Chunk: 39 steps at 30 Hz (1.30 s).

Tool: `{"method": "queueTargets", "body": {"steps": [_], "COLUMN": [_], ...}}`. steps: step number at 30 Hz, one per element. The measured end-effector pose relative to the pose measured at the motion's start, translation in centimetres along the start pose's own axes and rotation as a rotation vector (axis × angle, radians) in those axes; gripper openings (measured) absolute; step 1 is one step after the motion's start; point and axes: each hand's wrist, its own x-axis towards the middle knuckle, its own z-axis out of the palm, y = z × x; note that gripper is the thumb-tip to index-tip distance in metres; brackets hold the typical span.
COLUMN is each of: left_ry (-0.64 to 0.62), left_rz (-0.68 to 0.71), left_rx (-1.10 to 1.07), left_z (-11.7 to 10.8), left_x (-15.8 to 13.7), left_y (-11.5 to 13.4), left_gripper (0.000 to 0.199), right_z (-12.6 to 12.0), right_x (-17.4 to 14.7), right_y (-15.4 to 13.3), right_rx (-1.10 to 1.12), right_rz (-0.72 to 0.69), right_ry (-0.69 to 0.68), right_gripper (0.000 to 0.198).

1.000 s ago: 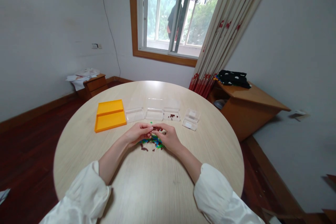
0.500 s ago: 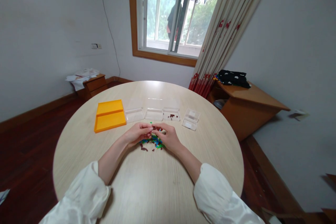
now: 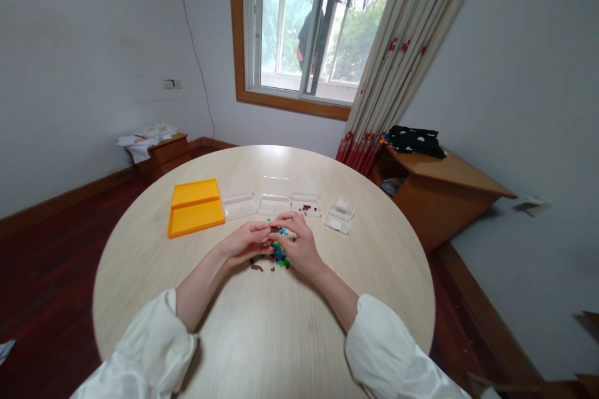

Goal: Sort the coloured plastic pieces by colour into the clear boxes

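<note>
we can cross bare worktop (image 3: 276,336) from the loose pieces (image 3: 281,255) to its near edge, and along its right edge. toward its far edge, the yellow tray (image 3: 196,219), the row of clear boxes (image 3: 275,204) and the small clear case (image 3: 337,223) block us.

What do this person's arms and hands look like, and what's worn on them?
The left sleeve and right sleeve are loose, off-white and slightly shiny, ending partway along the forearms, which are bare beyond. The left hand and right hand are ungloved; no watch or ring shows.
</note>
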Motion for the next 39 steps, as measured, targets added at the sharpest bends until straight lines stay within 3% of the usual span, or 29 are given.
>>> {"method": "queueTargets", "body": {"steps": [15,30,39], "left_ry": [-0.057,-0.057,-0.03], "left_rz": [0.052,0.023,0.051], "left_rx": [0.005,0.019,0.157], "left_z": [-0.03,0.16,0.23], "left_x": [0.17,-0.1,-0.23], "left_y": [0.01,0.29,0.9], "left_gripper": [0.032,0.035,0.031], "right_z": [-0.09,-0.37,-0.15], "right_x": [-0.1,0.02,-0.11], "right_y": [-0.11,-0.57,0.28], "right_rx": [-0.018,-0.011,-0.092], "right_rz": [-0.01,-0.086,-0.134], "right_ry": [-0.013,-0.052,-0.018], "right_gripper": [0.022,0.015,0.012]}}
